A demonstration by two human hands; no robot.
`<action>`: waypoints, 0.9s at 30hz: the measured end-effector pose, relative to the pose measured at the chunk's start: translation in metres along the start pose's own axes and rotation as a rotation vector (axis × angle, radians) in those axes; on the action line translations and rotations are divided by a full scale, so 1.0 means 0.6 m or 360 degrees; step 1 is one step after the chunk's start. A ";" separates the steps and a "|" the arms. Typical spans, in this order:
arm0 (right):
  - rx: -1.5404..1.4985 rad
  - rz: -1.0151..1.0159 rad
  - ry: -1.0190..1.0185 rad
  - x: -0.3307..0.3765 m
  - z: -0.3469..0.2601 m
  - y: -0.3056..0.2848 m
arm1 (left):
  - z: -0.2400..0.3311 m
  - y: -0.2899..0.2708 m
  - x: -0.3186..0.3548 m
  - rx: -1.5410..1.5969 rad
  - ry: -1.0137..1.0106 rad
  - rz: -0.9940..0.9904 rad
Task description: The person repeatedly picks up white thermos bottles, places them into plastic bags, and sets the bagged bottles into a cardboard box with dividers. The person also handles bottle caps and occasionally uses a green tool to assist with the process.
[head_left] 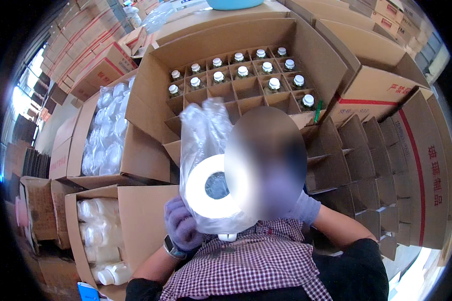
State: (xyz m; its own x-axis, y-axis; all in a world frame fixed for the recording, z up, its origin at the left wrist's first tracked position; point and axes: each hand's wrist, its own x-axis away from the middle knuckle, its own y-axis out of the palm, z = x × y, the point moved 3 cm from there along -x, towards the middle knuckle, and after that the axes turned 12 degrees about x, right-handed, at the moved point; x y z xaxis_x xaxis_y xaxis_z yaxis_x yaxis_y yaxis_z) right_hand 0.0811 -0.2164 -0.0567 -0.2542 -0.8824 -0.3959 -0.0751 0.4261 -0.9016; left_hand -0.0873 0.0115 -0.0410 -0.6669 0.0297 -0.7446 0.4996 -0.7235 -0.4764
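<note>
My left hand (183, 223), in a grey-purple knit glove, has its fingers curled at the lower left edge of a clear plastic bag (201, 128). A bright white ring-shaped thing (196, 193) with a round hole shows at the bag; its kind is not clear. Of my gloved right hand (307, 206) only the cuff side shows plainly. A blurred patch hides its fingers and anything in them. Beyond the bag stands an open divided carton (316, 52) with several white-capped bottles (242, 71) upright in its cells; some nearer cells hold no bottle.
An open carton (135, 155) of plastic-wrapped clear containers (105, 133) stands at the left. Nearer, another carton (145, 210) holds white plastic jugs (114, 273). Cardboard dividers (371, 155) stand in a carton at the right. Stacked boxes (85, 30) and a light blue basin (235, 4) are farther back.
</note>
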 end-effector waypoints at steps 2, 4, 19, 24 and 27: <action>0.0116 -0.0043 0.0114 0.007 0.003 0.017 | 0.006 0.011 0.017 0.0042 0.0346 -0.0134; 0.0087 0.0001 0.0309 0.019 0.000 0.044 | -0.004 0.031 0.058 0.0103 0.0068 -0.0800; -0.0607 0.0399 0.0769 0.023 -0.123 0.048 | -0.056 0.121 -0.085 0.1122 -0.1484 0.0390; -0.0436 0.1093 0.0866 0.091 -0.086 0.044 | 0.119 0.184 -0.207 0.0446 -0.0291 -0.0462; -0.0386 0.1232 0.1024 0.137 -0.083 -0.008 | 0.159 0.226 -0.201 0.0687 -0.0396 -0.0715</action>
State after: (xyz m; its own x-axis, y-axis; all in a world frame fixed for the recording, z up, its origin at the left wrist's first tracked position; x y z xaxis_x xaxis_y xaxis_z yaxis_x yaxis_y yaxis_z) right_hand 0.0127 -0.2809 -0.0764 -0.7777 -0.1067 -0.6195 0.1540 0.9231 -0.3523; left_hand 0.0083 -0.1560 0.0290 -0.8918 0.2700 -0.3630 -0.0878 -0.8904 -0.4466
